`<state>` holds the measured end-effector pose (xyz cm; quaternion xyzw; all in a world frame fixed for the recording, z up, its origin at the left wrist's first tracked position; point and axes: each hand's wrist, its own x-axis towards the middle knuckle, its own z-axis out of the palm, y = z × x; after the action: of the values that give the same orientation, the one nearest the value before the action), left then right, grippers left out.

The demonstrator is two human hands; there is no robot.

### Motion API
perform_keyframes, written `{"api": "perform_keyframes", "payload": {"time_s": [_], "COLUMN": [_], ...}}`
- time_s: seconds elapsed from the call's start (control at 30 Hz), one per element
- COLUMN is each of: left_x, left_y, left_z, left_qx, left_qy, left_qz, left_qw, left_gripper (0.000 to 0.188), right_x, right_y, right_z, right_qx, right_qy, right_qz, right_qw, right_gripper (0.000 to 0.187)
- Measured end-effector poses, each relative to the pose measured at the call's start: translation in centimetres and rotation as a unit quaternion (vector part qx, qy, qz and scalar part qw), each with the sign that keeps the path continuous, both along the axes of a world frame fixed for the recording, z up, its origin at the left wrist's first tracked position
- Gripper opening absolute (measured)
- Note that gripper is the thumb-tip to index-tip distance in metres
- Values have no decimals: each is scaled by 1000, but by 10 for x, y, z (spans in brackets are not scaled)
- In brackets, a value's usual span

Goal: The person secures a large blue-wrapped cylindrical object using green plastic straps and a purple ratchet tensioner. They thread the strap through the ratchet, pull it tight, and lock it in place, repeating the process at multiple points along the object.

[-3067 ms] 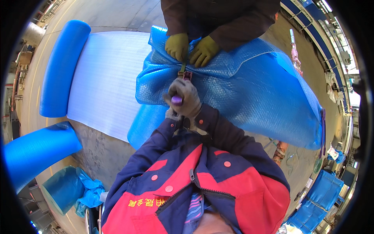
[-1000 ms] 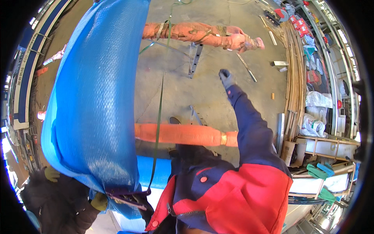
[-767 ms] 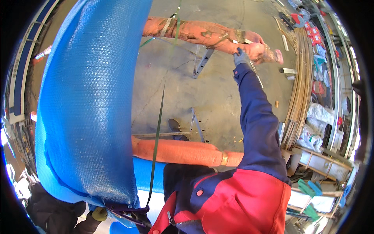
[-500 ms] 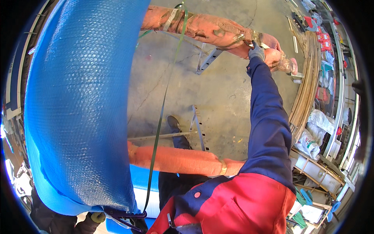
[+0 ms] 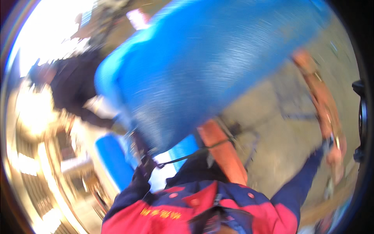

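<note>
A large roll-shaped bundle in blue bubble wrap [image 5: 202, 66] lies slantwise across the upper middle, resting over padded supports. My left hand [image 5: 146, 165] is at the bundle's near end, beside a dark strapping tool [image 5: 137, 146]; its fingers are smeared by motion. From there a dark green strap [image 5: 191, 156] runs right across the near orange-wrapped bar [image 5: 222, 148]. With my right arm stretched out, my gloved right hand [image 5: 328, 145] is at the far orange-wrapped bar [image 5: 325, 103], near its outer end. Blur hides its grip.
A person in dark clothing [image 5: 76, 80] bends at the bundle's left end, one arm reaching toward it. A blue roll [image 5: 115, 160] lies below, near my left sleeve. Metal trestle legs [image 5: 298, 116] stand on the concrete floor [image 5: 269, 136] between the two bars.
My view has swung left, so the bundle now slants and the other person shows. My left arm has come into sight by the strapping tool. My right hand stays at the far bar.
</note>
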<state>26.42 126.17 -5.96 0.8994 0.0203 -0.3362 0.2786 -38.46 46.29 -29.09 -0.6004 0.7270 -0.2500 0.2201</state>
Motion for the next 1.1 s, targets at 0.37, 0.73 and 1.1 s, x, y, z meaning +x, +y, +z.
{"api": "perform_keyframes", "payload": {"time_s": [0.37,0.73,1.1], "left_x": [15,103,164], "left_y": [54,80,59], "left_z": [-9,164,93], "left_qx": [-234,-478,-581], "left_qy": [27,-89,-47], "left_qz": [13,31,214], "left_qw": [972,873,784], "left_gripper": [62,37,20], "right_x": [486,713,772], "right_y": [314,635,695], "right_z": [321,421,369], "right_qx": [84,49,59], "right_qy": [-493,-343,-171], "right_qz": [453,765,759], "right_qw": [738,543,626], "right_gripper": [24,18,23]}}
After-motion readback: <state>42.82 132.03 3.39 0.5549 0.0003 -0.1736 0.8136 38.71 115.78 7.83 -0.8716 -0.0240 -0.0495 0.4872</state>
